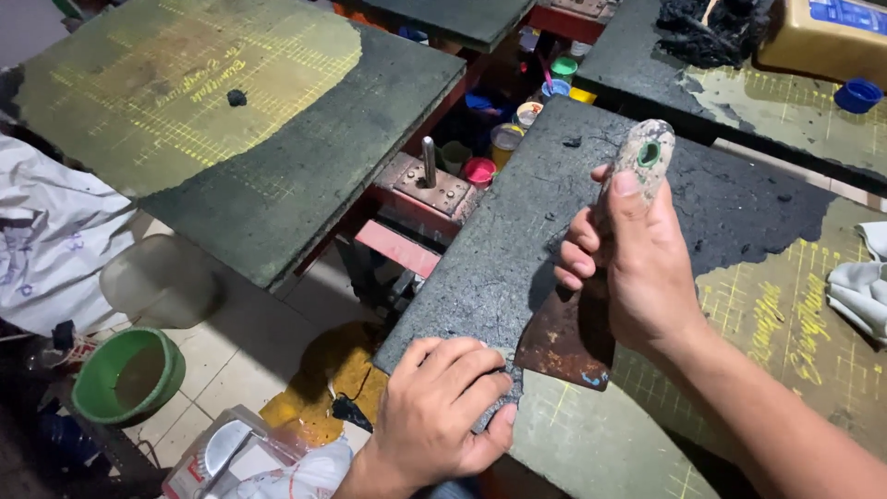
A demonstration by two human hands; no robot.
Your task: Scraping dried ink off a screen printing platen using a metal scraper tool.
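My right hand (637,263) grips the paint-crusted handle of a wide scraper (568,337). Its rusty blade points down and toward me and rests on the right printing board (527,240), which carries a dark, rough coating. My left hand (443,411) lies flat on the near corner of that board, fingers bent over a peeled flap of the dark layer just below the blade. Yellow grid lines show on the greenish board surface (785,342) to the right of my right wrist.
A second coated board (231,129) stands to the left with a small black lump (236,97). Several small paint pots (504,139) sit between the boards. A green bowl (127,374) and a clear tub rest on the tiled floor. A white rag (859,286) lies at right.
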